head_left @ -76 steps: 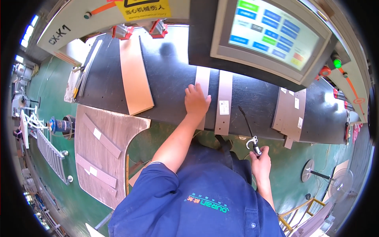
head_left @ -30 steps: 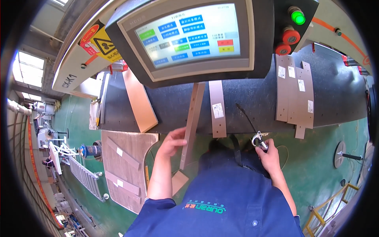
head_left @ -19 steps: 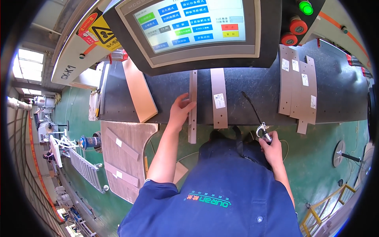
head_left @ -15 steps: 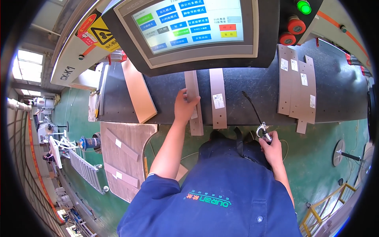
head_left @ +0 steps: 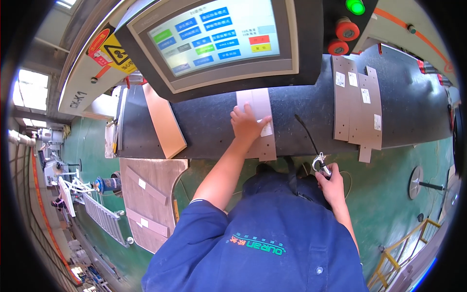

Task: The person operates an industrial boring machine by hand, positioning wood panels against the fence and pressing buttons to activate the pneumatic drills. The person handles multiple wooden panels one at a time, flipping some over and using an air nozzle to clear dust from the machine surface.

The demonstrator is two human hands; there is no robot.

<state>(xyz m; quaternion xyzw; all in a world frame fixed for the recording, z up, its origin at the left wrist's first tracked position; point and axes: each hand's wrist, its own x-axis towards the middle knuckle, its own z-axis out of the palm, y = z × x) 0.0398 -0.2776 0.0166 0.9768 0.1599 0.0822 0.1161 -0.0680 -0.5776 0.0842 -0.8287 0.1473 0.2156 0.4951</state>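
Note:
My left hand (head_left: 247,125) lies across two narrow grey-brown panels with fingers spread. Its fingertips are near the left panel's (head_left: 245,97) left edge, and its thumb rests by the white label on the right panel (head_left: 266,146). The two panels lie side by side, touching or nearly so, on the dark machine table (head_left: 209,121). My right hand (head_left: 332,182) is closed around an air blow gun (head_left: 321,164) in front of the table's near edge. The gun's thin black nozzle points up and left over the tabletop. Part of its body is hidden in my palm.
A control screen (head_left: 219,44) overhangs the table's far side, beside red push buttons (head_left: 347,30) and a lit green one. Joined labelled panels (head_left: 343,107) lie to the right, an orange-tan board (head_left: 165,121) to the left. A wooden-topped stand (head_left: 136,199) holds two strips.
My left hand has moved right with the left panel, bringing it against the labelled one. My right hand keeps its hold on the air blow gun. The view has shifted slightly.

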